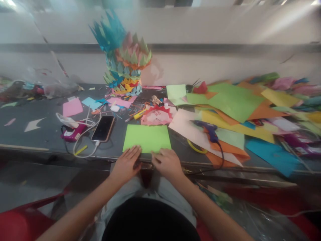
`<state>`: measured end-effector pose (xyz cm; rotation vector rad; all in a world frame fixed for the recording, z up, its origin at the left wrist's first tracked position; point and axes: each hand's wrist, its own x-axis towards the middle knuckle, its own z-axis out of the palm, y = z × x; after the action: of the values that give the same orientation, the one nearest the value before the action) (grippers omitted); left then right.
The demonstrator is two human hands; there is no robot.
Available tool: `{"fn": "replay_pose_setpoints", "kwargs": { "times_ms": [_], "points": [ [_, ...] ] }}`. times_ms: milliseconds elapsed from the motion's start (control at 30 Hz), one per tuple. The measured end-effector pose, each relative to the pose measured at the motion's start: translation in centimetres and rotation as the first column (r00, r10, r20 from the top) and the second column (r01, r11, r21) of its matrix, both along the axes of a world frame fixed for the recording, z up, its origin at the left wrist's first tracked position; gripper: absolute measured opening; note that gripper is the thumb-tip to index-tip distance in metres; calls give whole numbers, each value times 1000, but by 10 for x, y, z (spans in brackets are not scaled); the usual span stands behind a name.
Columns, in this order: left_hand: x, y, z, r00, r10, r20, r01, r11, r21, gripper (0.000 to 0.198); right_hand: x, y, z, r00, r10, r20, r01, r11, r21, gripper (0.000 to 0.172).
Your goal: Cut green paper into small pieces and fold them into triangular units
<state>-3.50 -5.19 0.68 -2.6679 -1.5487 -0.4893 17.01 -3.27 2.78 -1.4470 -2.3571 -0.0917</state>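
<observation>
Green sheet [147,136] lay flat on table [52,134], near edge partly hidden under left hand [128,163] and right hand [168,163], both touching; whether either grip pinched it, could not tell; left of sheet, phone [102,129], purple device [75,135]; right, glue gun [210,131], paper heap [237,102] blurring outward
</observation>
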Motion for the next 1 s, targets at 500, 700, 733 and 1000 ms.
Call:
{"fn": "replay_pose_setpoints", "kwargs": {
  "times_ms": [500,700,733,1000],
  "points": [
    [-50,-6,-3,997,58,-59,-54,996,71,46,62,-3,-2,981,-142,-133,146,989,19,35],
    [-19,-4,11,971,237,-15,-233,964,129,40,64,-8,-5,982,-115,-149,127,989,74,33],
    [-6,-3,12,970,242,9,-241,961,137,42,61,-10,-5,981,-116,-157,130,988,87,32],
    [78,-3,-17,953,-24,303,-24,988,153,30,45,-39,-11,871,-99,-482,109,994,-8,25]
  ]
}}
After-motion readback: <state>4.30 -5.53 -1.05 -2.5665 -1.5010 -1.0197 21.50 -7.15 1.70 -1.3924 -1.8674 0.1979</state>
